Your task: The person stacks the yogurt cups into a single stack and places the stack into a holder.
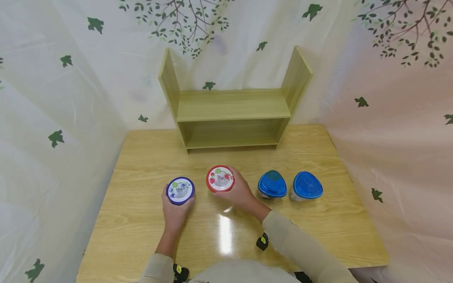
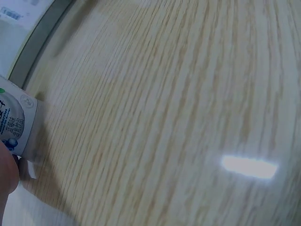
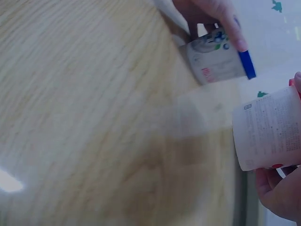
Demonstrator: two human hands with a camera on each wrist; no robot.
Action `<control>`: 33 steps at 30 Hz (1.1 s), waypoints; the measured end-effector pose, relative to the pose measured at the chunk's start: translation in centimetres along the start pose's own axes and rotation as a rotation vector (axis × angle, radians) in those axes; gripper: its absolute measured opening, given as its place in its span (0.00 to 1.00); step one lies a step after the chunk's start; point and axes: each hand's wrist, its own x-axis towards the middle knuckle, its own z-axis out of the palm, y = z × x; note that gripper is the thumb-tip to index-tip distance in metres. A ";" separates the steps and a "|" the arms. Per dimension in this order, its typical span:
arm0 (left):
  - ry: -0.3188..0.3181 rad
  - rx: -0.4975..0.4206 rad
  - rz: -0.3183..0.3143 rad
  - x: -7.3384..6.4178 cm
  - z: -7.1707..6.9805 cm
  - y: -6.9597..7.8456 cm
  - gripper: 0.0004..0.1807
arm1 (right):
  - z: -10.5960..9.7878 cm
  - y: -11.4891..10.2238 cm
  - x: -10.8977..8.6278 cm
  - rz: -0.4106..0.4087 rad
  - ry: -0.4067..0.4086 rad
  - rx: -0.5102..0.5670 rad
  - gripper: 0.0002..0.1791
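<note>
My left hand grips a round white tub with a dark blue lid, blueberries printed on it. The left wrist view catches only the side of this blue-lidded tub and a fingertip at the left edge. To its right, my right hand holds a similar tub with a red lid and strawberry print, thumb and fingers on either side. Seen from the right wrist, the red-lidded tub shows fine print on its wall, a gap apart from the blue-lidded tub.
Two tubs with blue rounded-triangle lids, the nearer one and the outer one, stand side by side right of my right hand. A two-level wooden shelf stands at the back of the wooden table, against a leaf-patterned curtain.
</note>
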 end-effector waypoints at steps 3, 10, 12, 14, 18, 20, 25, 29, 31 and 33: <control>-0.009 0.017 -0.012 0.0 0.0 0.1 0.66 | 0.0 -1.4 0.5 -0.043 -0.024 0.011 0.59; -0.024 0.037 -0.014 -0.1 -0.1 0.0 0.65 | 0.8 -4.2 1.7 -0.145 -0.074 0.052 0.58; -0.018 0.037 -0.004 -0.2 0.0 0.0 0.65 | 1.2 -5.0 1.9 -0.161 -0.087 0.071 0.58; -0.017 0.037 0.008 -0.2 0.0 0.0 0.65 | 1.6 -5.7 2.1 -0.170 -0.097 0.076 0.58; -0.016 0.021 0.033 -0.2 0.1 0.0 0.63 | 2.7 -6.9 2.8 -0.199 -0.113 0.066 0.58; -0.018 0.016 0.046 -0.2 0.1 -0.1 0.62 | 3.3 -7.4 3.1 -0.218 -0.119 0.057 0.58; -0.023 -0.007 0.061 -0.1 0.1 -0.1 0.60 | 4.5 -8.3 3.6 -0.252 -0.157 0.055 0.56; -0.031 -0.030 0.057 -0.2 0.1 -0.1 0.60 | 5.5 -9.0 3.6 -0.248 -0.193 0.036 0.58; -0.028 -0.051 0.066 -0.2 0.1 0.0 0.60 | 6.0 -9.2 3.5 -0.246 -0.209 0.016 0.59; -0.029 -0.066 0.080 -0.4 0.0 0.5 0.60 | 6.4 -9.3 3.5 -0.247 -0.221 0.005 0.60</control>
